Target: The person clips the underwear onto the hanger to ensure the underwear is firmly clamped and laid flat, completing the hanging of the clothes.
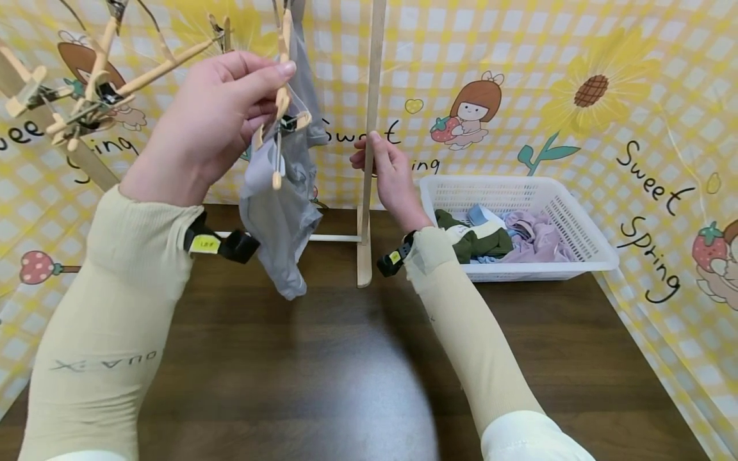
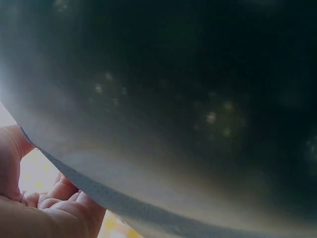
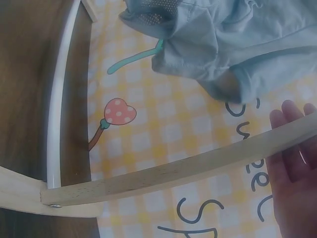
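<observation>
My left hand (image 1: pixel 198 118) pinches a wooden clip hanger (image 1: pixel 282 96) between thumb and fingers. A light grey garment (image 1: pixel 282 198) hangs from that hanger's clips and drapes below my hand. In the left wrist view, dark, blurred fabric (image 2: pixel 148 124) fills most of the picture, with the left hand (image 2: pixel 49 208) at the lower left. Around the upright wooden post (image 1: pixel 371 77) of a rack, my right hand (image 1: pixel 392 173) has its thumb in front and its fingers behind. The right wrist view shows this post (image 3: pixel 173 173) running across to the fingers of the right hand (image 3: pixel 292 173).
Several other wooden clip hangers (image 1: pixel 104 89) hang at the upper left. A white perforated basket (image 1: pixel 588 256) with folded clothes (image 1: pixel 478 240) stands on the right of the brown table (image 1: pixel 288 384). Low down, a white rod (image 1: pixel 334 238) joins the rack's feet. Yellow checked cloth (image 1: pixel 576 160) surrounds the table.
</observation>
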The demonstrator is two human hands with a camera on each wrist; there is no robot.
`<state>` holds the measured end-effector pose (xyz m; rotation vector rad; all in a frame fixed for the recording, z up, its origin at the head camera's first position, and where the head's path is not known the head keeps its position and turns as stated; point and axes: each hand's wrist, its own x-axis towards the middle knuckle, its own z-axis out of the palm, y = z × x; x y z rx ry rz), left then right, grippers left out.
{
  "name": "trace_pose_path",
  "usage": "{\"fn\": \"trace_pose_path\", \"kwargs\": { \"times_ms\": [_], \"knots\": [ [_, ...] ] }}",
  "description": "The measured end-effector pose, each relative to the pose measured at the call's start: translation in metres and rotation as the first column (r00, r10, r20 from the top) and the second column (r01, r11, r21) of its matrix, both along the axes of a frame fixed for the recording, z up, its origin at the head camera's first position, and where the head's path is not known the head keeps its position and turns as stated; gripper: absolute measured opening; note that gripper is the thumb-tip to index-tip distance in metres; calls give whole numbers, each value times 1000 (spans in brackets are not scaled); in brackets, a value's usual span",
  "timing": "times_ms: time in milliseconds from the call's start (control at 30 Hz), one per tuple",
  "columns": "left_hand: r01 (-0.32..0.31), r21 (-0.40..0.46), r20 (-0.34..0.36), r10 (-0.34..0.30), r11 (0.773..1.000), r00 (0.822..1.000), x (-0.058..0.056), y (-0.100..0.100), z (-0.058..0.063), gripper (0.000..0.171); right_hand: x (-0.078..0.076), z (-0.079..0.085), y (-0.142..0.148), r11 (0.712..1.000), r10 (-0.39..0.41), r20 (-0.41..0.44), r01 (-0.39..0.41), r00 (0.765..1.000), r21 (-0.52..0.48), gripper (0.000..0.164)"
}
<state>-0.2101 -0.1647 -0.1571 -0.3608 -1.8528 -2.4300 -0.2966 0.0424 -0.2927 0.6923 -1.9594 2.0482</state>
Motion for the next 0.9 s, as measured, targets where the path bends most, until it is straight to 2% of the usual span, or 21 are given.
{"fn": "trace_pose_path", "kwargs": {
  "times_ms": [67, 300, 467, 667, 900],
  "knots": [
    [-11, -17, 20, 11, 1000, 1000, -5, -1, 3, 19, 4, 3, 0, 1000, -3, 10, 3, 1000, 4, 43],
    [-17, -53, 84, 22, 998, 996, -20, -6, 5, 24, -23, -18, 2, 1000, -4, -11, 4, 1000, 3, 48],
    [-24, -75, 122, 33, 997, 992, -31, -5, 3, 24, -22, -19, 2, 1000, -9, -36, 9, 999, 2, 49],
    [12, -82, 188, 3, 997, 982, -42, 2, -6, 20, -22, -20, 2, 1000, 0, -22, 0, 1000, -16, 48],
    [18, -97, 212, 3, 995, 977, -44, 3, -12, 35, -19, -17, 0, 999, 21, -5, -21, 1000, -37, 47]
  ]
}}
